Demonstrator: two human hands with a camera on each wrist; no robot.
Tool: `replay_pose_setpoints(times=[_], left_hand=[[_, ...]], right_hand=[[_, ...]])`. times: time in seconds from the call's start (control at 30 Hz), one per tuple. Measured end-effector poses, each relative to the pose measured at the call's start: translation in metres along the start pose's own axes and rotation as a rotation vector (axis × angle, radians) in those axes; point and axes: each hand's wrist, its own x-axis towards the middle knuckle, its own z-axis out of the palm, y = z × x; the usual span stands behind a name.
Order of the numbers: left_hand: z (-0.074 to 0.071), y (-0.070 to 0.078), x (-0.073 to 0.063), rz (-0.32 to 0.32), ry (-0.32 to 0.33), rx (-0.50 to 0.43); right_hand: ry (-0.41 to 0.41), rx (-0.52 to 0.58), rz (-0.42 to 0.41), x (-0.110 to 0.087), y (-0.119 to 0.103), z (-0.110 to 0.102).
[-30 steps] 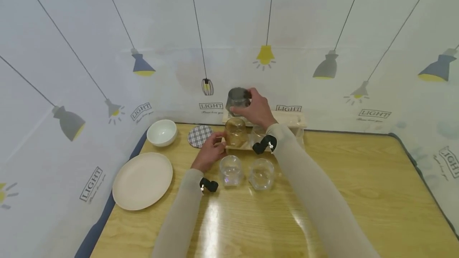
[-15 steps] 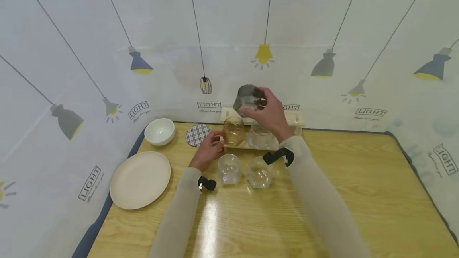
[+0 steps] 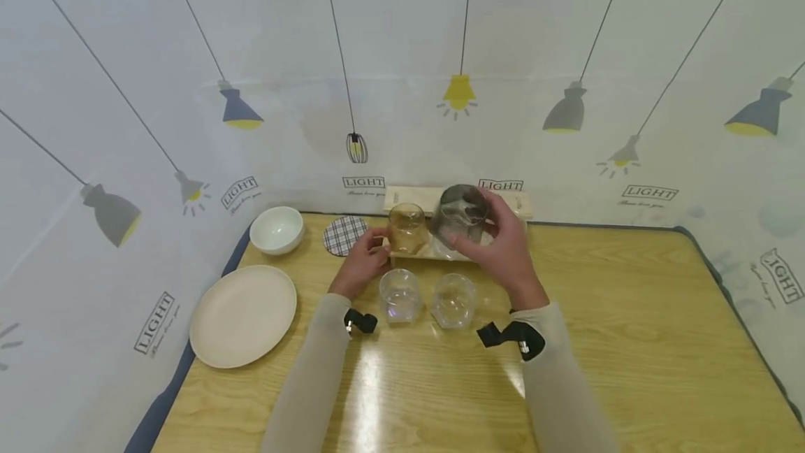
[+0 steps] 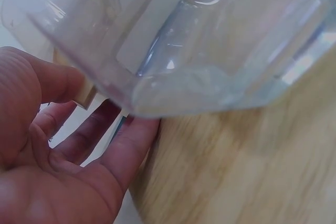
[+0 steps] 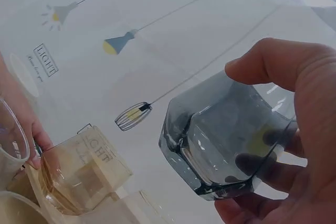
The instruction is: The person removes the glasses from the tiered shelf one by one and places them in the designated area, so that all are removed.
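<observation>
My right hand [image 3: 506, 247] holds a grey tinted glass [image 3: 462, 212], thumb on one side and fingers on the other. In the head view the glass overlaps the right part of a two-level wooden rack [image 3: 404, 196]; the right wrist view shows it tilted. My left hand [image 3: 361, 264] pinches the left end of the rack's lower shelf, thumb on the wooden edge [image 4: 86, 95]. Beside those fingers an amber glass [image 3: 407, 229] stands on the lower shelf. A clear glass to its right is mostly hidden behind the grey one.
Two clear faceted glasses, a left one [image 3: 400, 297] and a right one [image 3: 454, 301], stand on the wooden table [image 3: 629, 341] before the rack. Farther left are a checked round coaster [image 3: 345, 235], a white bowl [image 3: 277, 231] and a beige plate [image 3: 244, 317]. A lamp-printed wall covering [image 3: 402, 110] rises behind.
My right hand has carried the grey glass from the upper shelf's left part to the right, then down and closer to me. The left hand stays at the rack's end.
</observation>
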Motion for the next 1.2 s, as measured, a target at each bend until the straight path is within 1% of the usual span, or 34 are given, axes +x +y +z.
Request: replay_pose_setpoints(times=[0.13,0.3,0.37,0.43,0.6,0.8,0.97,1.07,1.2], left_hand=[[-0.001,0.002,0.000,0.008,0.003,-0.001],[-0.004,0.002,-0.001,0.018,0.012,-0.004],[-0.005,0.000,-0.002,0.022,0.015,0.002],[-0.007,-0.003,-0.002,0.017,0.017,0.007],[-0.007,-0.008,-0.004,0.014,0.017,0.016],[-0.004,-0.008,-0.003,0.036,0.007,-0.011],[-0.003,-0.007,-0.001,0.037,0.005,-0.033],[-0.003,-0.006,0.001,0.034,-0.001,-0.037],[-0.001,-0.005,0.004,0.024,-0.005,-0.033]], right_hand=[[0.002,0.006,-0.021,-0.023,0.002,-0.011],[-0.045,0.032,-0.027,-0.050,0.010,-0.028],[-0.060,0.037,-0.010,-0.059,0.016,-0.034],[-0.071,0.021,0.022,-0.069,0.024,-0.040],[-0.100,-0.073,0.092,-0.089,0.040,-0.050],[-0.138,-0.124,0.156,-0.105,0.061,-0.053],[-0.137,-0.106,0.241,-0.113,0.080,-0.053],[-0.131,-0.093,0.286,-0.116,0.086,-0.053],[-0.130,-0.070,0.323,-0.119,0.093,-0.053]])
